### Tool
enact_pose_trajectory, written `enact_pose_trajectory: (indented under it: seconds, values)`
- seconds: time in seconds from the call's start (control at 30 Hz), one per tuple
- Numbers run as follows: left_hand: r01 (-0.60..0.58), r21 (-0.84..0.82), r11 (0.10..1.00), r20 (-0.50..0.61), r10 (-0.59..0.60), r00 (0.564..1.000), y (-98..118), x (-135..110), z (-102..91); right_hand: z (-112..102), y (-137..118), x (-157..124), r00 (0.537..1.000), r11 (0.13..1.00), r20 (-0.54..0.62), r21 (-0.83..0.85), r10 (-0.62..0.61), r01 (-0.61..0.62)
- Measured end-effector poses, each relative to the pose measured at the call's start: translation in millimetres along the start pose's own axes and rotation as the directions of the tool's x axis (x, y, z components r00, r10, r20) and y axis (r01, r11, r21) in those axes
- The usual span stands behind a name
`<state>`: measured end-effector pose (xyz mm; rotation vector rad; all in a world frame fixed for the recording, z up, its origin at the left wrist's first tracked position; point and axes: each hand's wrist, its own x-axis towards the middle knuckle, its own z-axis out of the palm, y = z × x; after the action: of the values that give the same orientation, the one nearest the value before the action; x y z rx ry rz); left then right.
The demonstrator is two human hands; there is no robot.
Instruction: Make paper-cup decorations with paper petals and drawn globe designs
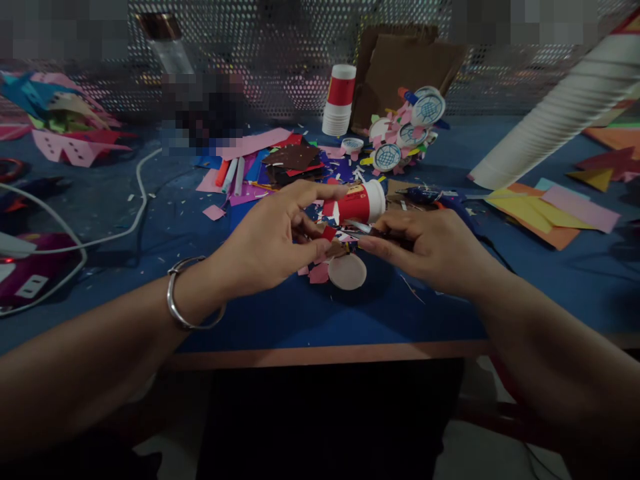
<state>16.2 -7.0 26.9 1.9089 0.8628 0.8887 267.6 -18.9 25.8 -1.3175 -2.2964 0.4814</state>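
Note:
My left hand (280,237), a silver bangle at its wrist, is closed on a small piece of red paper (329,233) pinched between thumb and fingers. My right hand (427,247) grips scissors (357,228), whose blades point left toward the red paper; the handles are hidden in my fingers. Just behind both hands a red and white paper cup (367,202) lies tilted on its side, close to the left fingertips. Below the blades a pale round disc (347,272) rests beside pink paper scraps (319,272).
Stacked paper cups (340,100) stand at the back, near a cluster of decorated cup pieces (403,133). A long cup stack (555,113) leans at right. Coloured sheets (555,207), a glue gun (433,195), brown paper pieces (293,160) and a white cable (140,193) lie on the blue table (300,327).

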Motion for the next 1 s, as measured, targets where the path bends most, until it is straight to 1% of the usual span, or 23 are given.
enact_pose_trajectory:
  seconds: [0.1, 0.17, 0.2, 0.23, 0.3, 0.4, 0.47, 0.53, 0.63, 0.7, 0.8, 0.87, 1.0]
  values:
    - [0.058, 0.044, 0.997, -0.010, -0.058, 0.998, 6.0, -2.5, -6.8, -1.1, 3.5, -3.7, 0.996, 0.992, 0.050, -0.104, 0.078, -0.073]
    - [0.089, 0.053, 0.995, -0.018, -0.088, 0.996, 6.4, -5.3, -9.8, 0.7, 5.7, -9.3, 0.978, 0.972, 0.098, -0.170, 0.183, -0.165]
    - [0.097, 0.064, 0.993, -0.019, -0.096, 0.995, 5.3, -7.1, -10.8, 2.4, 6.8, -13.0, 0.967, 0.954, 0.102, -0.217, 0.234, -0.208]
    - [0.103, 0.083, 0.991, -0.023, -0.101, 0.995, 3.7, -9.2, -11.4, 4.6, 7.9, -17.2, 0.958, 0.930, 0.094, -0.279, 0.272, -0.237]
    - [0.122, 0.144, 0.982, -0.035, -0.118, 0.992, -0.3, -14.0, -12.3, 9.8, 9.6, -26.4, 0.953, 0.874, 0.039, -0.413, 0.300, -0.258]
    - [0.188, 0.233, 0.954, -0.032, -0.186, 0.982, -4.5, -21.4, -12.8, 18.0, 9.1, -39.3, 0.963, 0.812, -0.061, -0.525, 0.262, -0.254]
    - [0.221, 0.256, 0.941, -0.027, -0.222, 0.975, -5.4, -25.7, -13.1, 22.8, 6.0, -46.0, 0.970, 0.793, -0.122, -0.559, 0.211, -0.243]
    - [0.236, 0.284, 0.929, -0.027, -0.239, 0.971, -5.9, -29.3, -13.7, 27.2, 1.2, -50.7, 0.974, 0.789, -0.149, -0.571, 0.173, -0.227]
    - [0.218, 0.333, 0.917, -0.014, -0.226, 0.974, -7.6, -33.3, -15.9, 33.3, -6.6, -55.3, 0.975, 0.799, -0.159, -0.560, 0.155, -0.218]
    - [0.194, 0.374, 0.907, 0.014, -0.215, 0.976, -9.8, -34.8, -18.3, 37.0, -10.9, -58.0, 0.976, 0.803, -0.170, -0.557, 0.140, -0.212]
    - [0.169, 0.454, 0.875, 0.052, -0.216, 0.975, -13.7, -35.6, -22.6, 41.3, -15.8, -62.6, 0.972, 0.787, -0.201, -0.578, 0.119, -0.216]
    - [0.160, 0.498, 0.852, 0.060, -0.218, 0.974, -15.7, -35.6, -25.2, 43.1, -18.5, -66.1, 0.971, 0.782, -0.216, -0.587, 0.098, -0.210]
    - [0.125, 0.568, 0.814, 0.050, -0.185, 0.981, -15.8, -34.7, -28.8, 44.8, -23.0, -73.1, 0.976, 0.806, -0.216, -0.572, 0.033, -0.154]
